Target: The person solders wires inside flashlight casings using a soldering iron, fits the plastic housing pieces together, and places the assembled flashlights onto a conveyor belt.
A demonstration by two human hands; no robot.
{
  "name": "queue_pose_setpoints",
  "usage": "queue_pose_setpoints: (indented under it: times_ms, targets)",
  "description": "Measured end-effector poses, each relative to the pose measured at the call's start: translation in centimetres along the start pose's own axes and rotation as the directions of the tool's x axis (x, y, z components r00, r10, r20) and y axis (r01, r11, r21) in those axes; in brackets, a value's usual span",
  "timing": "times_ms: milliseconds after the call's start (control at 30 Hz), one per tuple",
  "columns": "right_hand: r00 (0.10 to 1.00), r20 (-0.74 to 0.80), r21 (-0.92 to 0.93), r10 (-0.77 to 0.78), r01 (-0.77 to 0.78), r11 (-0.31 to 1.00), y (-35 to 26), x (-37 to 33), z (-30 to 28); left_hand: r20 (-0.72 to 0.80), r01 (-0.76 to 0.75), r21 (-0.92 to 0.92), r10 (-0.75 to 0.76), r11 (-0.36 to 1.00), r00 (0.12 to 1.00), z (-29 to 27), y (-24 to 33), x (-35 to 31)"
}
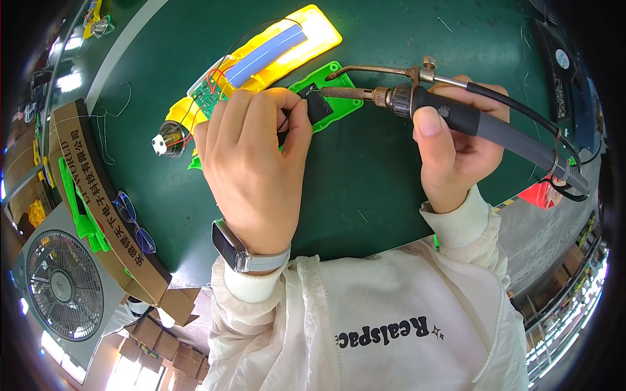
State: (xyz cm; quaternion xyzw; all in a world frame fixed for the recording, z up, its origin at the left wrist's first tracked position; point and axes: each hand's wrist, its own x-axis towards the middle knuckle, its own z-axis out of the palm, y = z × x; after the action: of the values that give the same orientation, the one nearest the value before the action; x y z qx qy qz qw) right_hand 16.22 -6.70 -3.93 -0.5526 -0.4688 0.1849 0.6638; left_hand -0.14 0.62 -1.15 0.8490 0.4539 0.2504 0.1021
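Note:
My right hand (456, 143) is wrapped round the grey and black handle of a soldering iron (469, 119), which has a metal solder feed tube (372, 69) above it. The iron's tip points left, at a black panel (318, 107) set in a green plastic housing (345, 109). My left hand (251, 153) rests over that housing, thumb and forefinger pinched at the panel's edge; what they hold is hidden. Behind lies a yellow housing (323, 29) with a blue cylindrical battery (267, 55), a green circuit board (207, 96), thin red and black wires and a lamp head (172, 138).
On the green tabletop (372, 195), a cardboard strip (107, 195) holding green parts (81, 208) runs along the left. Blue-rimmed glasses (135, 221) lie beside it. A fan (62, 285) stands lower left. The iron's black cable (535, 111) curves at the right.

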Motion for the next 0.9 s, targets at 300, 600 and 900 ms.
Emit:
queue_pose_setpoints:
  times_ms: [300, 600, 900]
  targets:
    - [1.000, -0.021, 0.035, 0.010, -0.010, 0.999, 0.04, -0.06, 0.08, 0.019, 0.050, -0.025, -0.049, 0.998, 0.999, -0.09, 0.08, -0.04]
    - [0.999, -0.008, 0.065, -0.034, 0.034, 0.997, 0.23, 0.03, 0.20, 0.021, 0.051, -0.025, -0.050, 0.998, 0.999, -0.12, 0.21, 0.11]
    - [1.000, -0.012, 0.050, -0.028, 0.028, 0.998, 0.28, -0.05, 0.39, 0.049, 0.048, -0.022, -0.047, 0.999, 0.998, -0.37, 0.21, 0.22]
